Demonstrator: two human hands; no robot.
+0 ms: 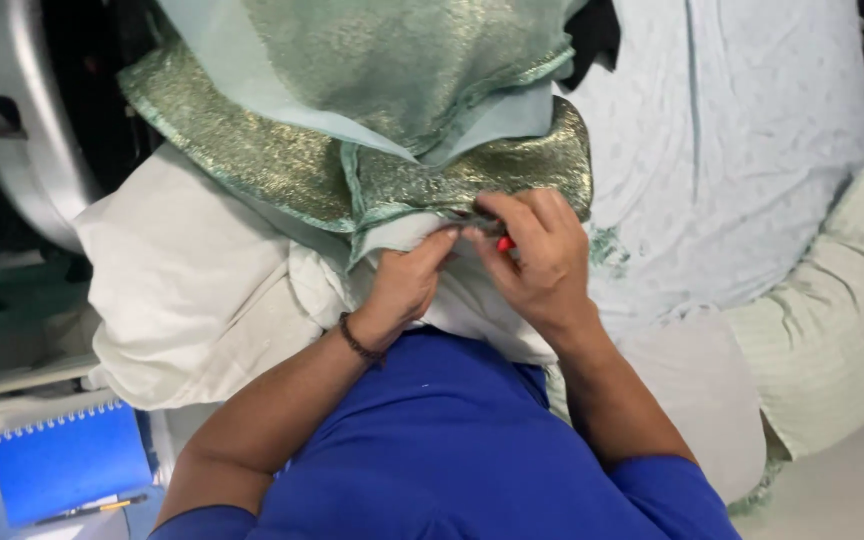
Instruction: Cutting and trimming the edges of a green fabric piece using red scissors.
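1. The left hand (407,285) pinches the edge of a shiny green cloth (282,160), its fingers (439,247) curled onto the fold. A dark bead bracelet (359,341) circles the wrist.
2. The right hand (537,255) grips the same fold just beside the left, and a small red thing (505,243), mostly hidden, shows under its fingers.
3. The green cloth hangs down from the far side, with a pale green lining (242,70).
4. Under it lies a bundle of white cloth (192,290); a light blue patterned cloth (742,150) spreads on the right.
5. Near left, a blue spiral notebook (67,462) lies with a pencil (92,510) just beside it.
6. The blue shirt (452,440) fills the near middle.
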